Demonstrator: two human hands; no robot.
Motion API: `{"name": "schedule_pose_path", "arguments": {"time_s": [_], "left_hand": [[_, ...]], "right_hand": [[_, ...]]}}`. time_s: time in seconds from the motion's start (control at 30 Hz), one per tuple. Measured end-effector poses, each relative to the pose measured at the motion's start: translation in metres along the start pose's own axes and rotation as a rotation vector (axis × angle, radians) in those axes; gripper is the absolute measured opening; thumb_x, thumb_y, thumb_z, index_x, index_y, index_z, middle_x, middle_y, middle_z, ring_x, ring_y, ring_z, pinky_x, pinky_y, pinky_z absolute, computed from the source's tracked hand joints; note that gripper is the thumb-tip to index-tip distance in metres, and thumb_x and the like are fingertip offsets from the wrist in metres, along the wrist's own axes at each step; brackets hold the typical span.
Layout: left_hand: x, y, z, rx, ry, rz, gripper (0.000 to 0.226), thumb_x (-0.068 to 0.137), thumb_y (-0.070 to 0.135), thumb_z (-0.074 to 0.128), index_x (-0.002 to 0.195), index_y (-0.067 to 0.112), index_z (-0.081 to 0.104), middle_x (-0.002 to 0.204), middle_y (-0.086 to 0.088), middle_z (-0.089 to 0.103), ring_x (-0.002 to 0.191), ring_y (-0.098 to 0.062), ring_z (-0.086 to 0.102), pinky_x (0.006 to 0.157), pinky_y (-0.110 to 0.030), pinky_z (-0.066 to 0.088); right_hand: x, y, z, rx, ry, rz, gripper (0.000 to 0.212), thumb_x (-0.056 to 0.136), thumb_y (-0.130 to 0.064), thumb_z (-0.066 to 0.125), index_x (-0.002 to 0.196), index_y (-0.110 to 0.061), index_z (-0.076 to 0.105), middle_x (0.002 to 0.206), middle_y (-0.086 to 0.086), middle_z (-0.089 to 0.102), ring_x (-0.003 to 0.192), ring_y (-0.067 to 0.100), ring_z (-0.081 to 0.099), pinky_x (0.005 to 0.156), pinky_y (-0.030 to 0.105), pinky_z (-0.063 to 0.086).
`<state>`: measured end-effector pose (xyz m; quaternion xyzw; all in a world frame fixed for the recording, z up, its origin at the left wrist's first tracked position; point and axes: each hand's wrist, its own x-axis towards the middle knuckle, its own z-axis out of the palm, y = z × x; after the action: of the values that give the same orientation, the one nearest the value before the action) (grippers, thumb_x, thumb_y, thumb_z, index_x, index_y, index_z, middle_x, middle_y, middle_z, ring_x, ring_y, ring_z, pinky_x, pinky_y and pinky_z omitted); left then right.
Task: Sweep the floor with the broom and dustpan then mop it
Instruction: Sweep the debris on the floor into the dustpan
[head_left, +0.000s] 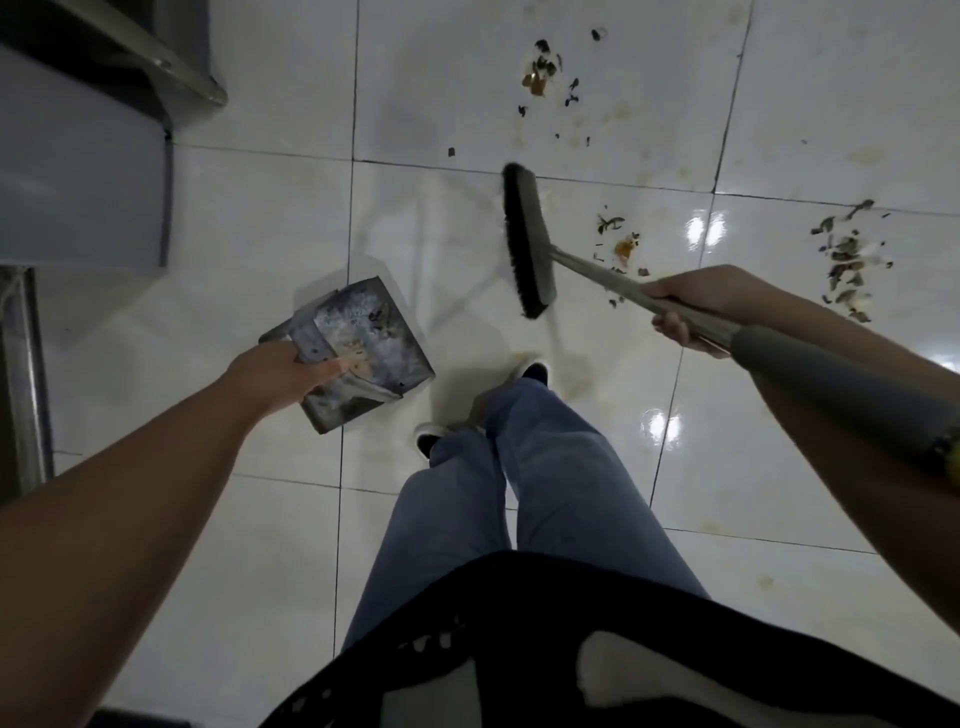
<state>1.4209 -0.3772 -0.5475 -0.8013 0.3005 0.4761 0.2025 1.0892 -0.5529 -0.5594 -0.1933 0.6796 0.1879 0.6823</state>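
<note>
The right hand (691, 306) is wrapped round the metal shaft of the broom (527, 244), whose head hangs above the tiled floor (260, 208) near a debris pile (618, 244). The left hand (280, 374) grips the metal dustpan (358, 353) by its rear edge, held off the floor with some dirt inside. Both tools look stiff and light; the glossy tiles look slippery. More scraps lie farther off.

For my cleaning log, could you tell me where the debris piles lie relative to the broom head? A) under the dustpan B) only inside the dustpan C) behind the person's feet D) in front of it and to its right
D: the debris piles lie on the tiles beyond and to the right of the broom head; the dustpan is off to its left.
</note>
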Motion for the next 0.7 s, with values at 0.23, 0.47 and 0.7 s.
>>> {"name": "schedule_pose_path", "arguments": {"time_s": [0.23,0.47,0.7], "left_hand": [[0.005,0.048,-0.011,-0.027,-0.002,0.047,0.053,0.084,0.057,0.054,0.109,0.01,0.059,0.093,-0.011,0.064,0.084,-0.025,0.06,0.072,-0.03,0.047],[0.002,0.076,-0.043,-0.071,0.076,0.122,0.039,0.084,0.05,0.059,0.065,0.017,0.048,0.067,-0.004,0.053,0.059,-0.013,0.047,0.051,-0.024,0.032],[0.022,0.077,-0.067,-0.128,0.135,0.124,0.039,0.086,0.046,0.059,0.082,0.008,0.05,0.067,-0.002,0.048,0.058,-0.012,0.045,0.05,-0.023,0.03]], "right_hand": [[-0.017,0.017,-0.049,0.149,0.098,0.028,0.031,0.101,-0.031,0.04,0.075,-0.014,0.039,0.042,0.001,0.046,0.019,0.003,0.038,0.026,0.007,0.034],[-0.02,0.031,-0.083,0.225,0.182,0.013,0.03,0.101,-0.029,0.039,0.076,-0.012,0.039,0.033,0.001,0.045,0.018,0.004,0.039,0.024,0.009,0.034],[-0.036,0.037,-0.1,0.312,0.249,-0.007,0.03,0.102,-0.02,0.035,0.073,-0.01,0.033,0.026,0.0,0.038,0.016,0.005,0.035,0.021,0.009,0.029]]}}
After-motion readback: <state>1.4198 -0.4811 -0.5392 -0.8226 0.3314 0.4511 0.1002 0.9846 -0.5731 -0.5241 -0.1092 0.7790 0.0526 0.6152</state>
